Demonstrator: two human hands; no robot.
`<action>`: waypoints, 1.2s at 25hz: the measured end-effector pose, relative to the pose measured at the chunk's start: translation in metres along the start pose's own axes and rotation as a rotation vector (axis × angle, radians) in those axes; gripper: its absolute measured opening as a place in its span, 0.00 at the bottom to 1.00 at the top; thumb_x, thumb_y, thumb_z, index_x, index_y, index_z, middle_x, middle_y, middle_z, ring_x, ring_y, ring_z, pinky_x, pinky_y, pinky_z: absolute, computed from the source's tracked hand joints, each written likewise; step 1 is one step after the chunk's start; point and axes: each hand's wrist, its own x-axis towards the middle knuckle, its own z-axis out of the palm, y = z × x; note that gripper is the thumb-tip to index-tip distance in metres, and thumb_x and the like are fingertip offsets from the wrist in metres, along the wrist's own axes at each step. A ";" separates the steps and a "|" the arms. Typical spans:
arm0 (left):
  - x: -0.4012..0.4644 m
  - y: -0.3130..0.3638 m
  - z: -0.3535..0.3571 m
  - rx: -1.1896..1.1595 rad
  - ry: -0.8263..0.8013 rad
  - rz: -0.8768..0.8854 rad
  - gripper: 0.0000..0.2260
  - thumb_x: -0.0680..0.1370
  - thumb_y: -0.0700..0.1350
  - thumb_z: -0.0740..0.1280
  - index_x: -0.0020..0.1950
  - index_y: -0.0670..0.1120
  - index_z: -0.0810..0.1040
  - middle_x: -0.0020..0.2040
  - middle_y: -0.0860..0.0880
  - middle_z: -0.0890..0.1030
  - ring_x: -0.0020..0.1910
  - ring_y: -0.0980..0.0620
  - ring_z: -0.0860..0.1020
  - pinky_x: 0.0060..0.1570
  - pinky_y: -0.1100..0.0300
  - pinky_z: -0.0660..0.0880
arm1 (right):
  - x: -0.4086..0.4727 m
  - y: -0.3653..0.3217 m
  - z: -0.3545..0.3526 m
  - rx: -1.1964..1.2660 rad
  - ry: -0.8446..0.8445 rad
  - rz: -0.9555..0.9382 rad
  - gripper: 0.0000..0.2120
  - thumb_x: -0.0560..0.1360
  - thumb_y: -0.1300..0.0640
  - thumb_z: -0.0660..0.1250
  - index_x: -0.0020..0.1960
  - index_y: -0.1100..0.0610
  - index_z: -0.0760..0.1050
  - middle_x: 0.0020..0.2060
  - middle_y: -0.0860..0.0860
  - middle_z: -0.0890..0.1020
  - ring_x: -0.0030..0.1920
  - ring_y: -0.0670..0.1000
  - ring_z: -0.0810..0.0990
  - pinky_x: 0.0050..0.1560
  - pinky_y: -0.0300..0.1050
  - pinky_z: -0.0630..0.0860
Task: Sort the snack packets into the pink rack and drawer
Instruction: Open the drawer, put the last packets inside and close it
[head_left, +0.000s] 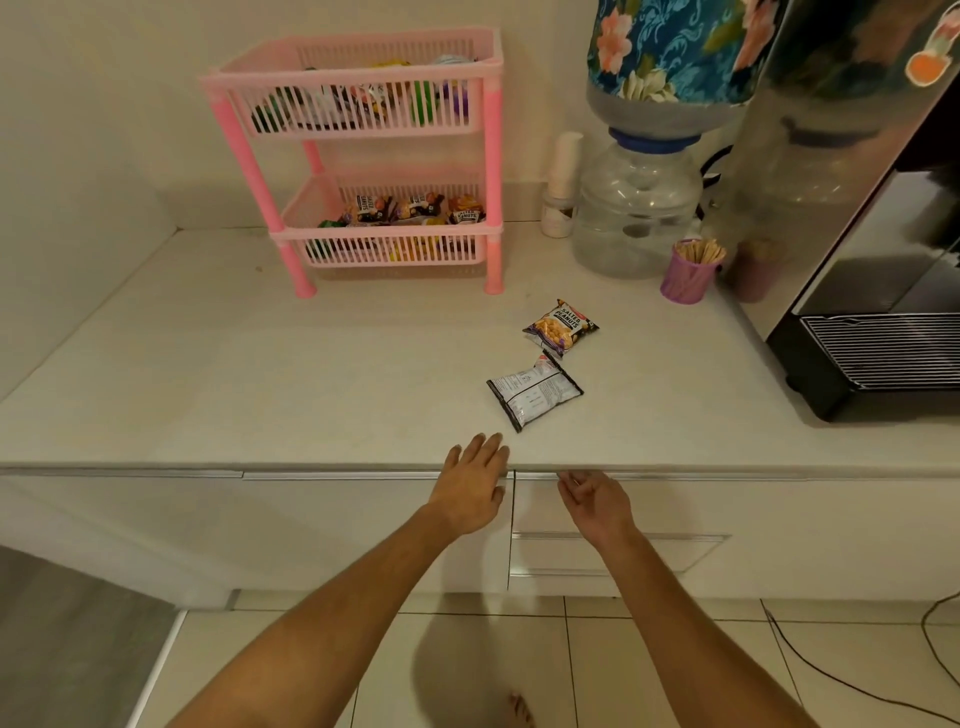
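Two snack packets lie on the white counter (260, 364): a salted peanuts packet (561, 327) face up, and a second packet (535, 395) lying back side up nearer the front edge. The pink rack (358, 161) stands at the back, with packets in both of its baskets. My left hand (475, 480) reaches over the counter's front edge, fingers spread, empty, just short of the face-down packet. My right hand (595, 501) is at the top edge of the shut drawer (649, 506) below the counter, its fingers curled at the handle strip.
A water bottle on a dispenser base (636, 208) stands right of the rack, with a small white bottle (561, 187) beside it. A purple cup of wooden sticks (691, 270) and a dark appliance (872, 312) occupy the right side. A cable (831, 670) lies on the tiled floor.
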 end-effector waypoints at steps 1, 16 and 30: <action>-0.004 0.003 -0.002 -0.008 -0.012 0.000 0.24 0.80 0.48 0.59 0.75 0.45 0.58 0.78 0.46 0.54 0.77 0.44 0.51 0.73 0.44 0.52 | -0.002 0.000 -0.003 -0.005 0.005 0.003 0.24 0.70 0.78 0.45 0.60 0.69 0.70 0.57 0.63 0.75 0.60 0.60 0.75 0.64 0.49 0.71; -0.090 0.084 0.016 -0.057 -0.083 0.063 0.29 0.80 0.52 0.58 0.77 0.44 0.51 0.79 0.45 0.53 0.77 0.45 0.50 0.73 0.47 0.50 | -0.104 0.036 -0.100 -1.336 0.320 -0.979 0.04 0.72 0.65 0.65 0.44 0.63 0.79 0.37 0.56 0.81 0.39 0.56 0.79 0.36 0.41 0.74; -0.061 0.119 -0.013 -0.333 -0.295 -0.008 0.15 0.74 0.48 0.65 0.33 0.39 0.78 0.30 0.45 0.75 0.33 0.48 0.75 0.35 0.58 0.70 | -0.093 -0.057 -0.122 -2.288 0.086 -0.537 0.25 0.79 0.39 0.53 0.44 0.57 0.78 0.43 0.54 0.84 0.42 0.53 0.80 0.44 0.43 0.74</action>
